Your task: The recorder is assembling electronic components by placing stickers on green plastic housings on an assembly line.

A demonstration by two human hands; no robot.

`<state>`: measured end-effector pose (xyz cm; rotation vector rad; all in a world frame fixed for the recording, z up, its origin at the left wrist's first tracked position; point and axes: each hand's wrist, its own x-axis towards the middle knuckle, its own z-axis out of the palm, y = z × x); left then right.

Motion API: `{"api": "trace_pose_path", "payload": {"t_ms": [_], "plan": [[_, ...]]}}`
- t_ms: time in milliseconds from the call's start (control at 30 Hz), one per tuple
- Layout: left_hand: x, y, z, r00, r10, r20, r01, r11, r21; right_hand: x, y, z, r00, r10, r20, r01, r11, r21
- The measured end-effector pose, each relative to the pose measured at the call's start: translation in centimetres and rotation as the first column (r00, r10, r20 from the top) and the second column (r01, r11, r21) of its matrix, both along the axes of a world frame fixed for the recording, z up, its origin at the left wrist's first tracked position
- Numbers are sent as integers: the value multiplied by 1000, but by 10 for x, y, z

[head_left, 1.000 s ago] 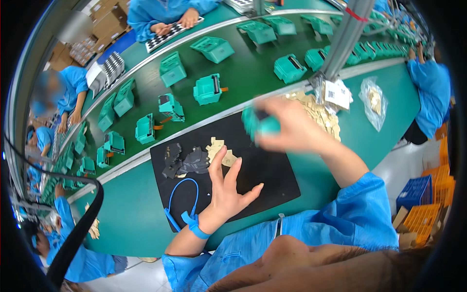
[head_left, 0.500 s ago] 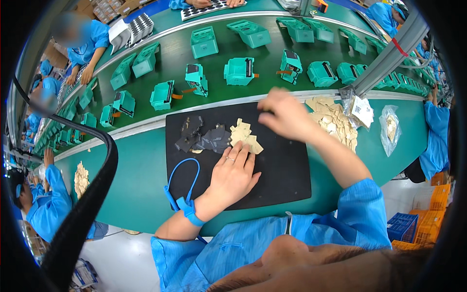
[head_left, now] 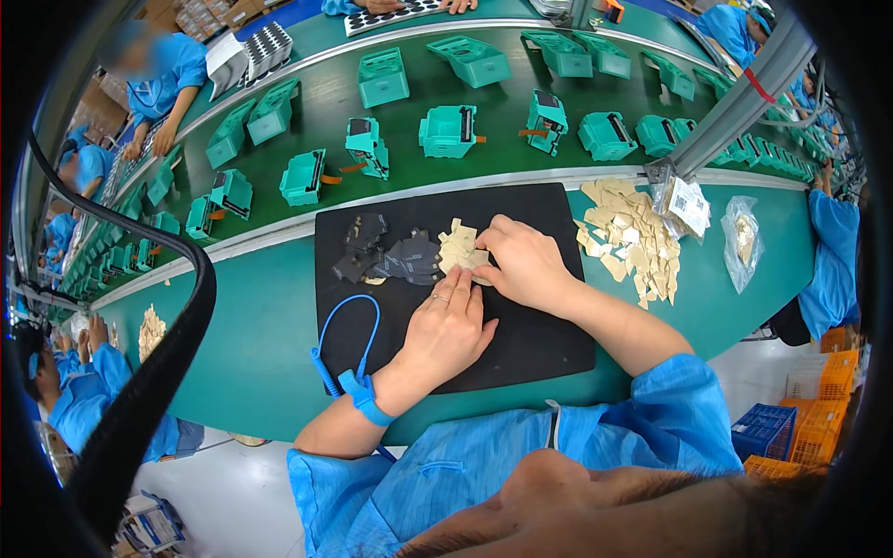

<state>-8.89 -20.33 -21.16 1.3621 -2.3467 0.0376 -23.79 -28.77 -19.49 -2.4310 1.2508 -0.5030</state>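
Both hands meet at the small pile of cream pieces (head_left: 458, 244) on the black mat (head_left: 535, 344).
The left hand (head_left: 451, 325) lies loosely extended, fingertips on the pile's near edge; the right hand (head_left: 523, 265) is curled, thumb and fingers drawn close at its right side, though whether it pinches a piece I cannot tell. Dark pieces (head_left: 406, 258) lie just left, on the same mat upon the green desk (head_left: 242, 344).

Definitely a factory assembly line in here: teal housings (head_left: 448, 131) in rows down a long green belt (head_left: 324, 119), workers in matching blue smocks (head_left: 825, 274) along both sides, corded wrist strap (head_left: 365, 398) at one worktop (head_left: 251, 316), crates (head_left: 763, 431) and cartons (head_left: 189, 37) stacked around.
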Motion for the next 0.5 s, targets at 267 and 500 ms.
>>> {"api": "trace_pose_path", "payload": {"t_ms": [267, 500], "plan": [[1, -7, -4, 998, 36, -56, -32, 997, 68, 0, -2, -3, 999, -20, -29, 22, 998, 65], [-2, -9, -11, 999, 3, -32, -1, 997, 75, -13, -6, -8, 991, -85, 105, 76, 993, 88]]}}
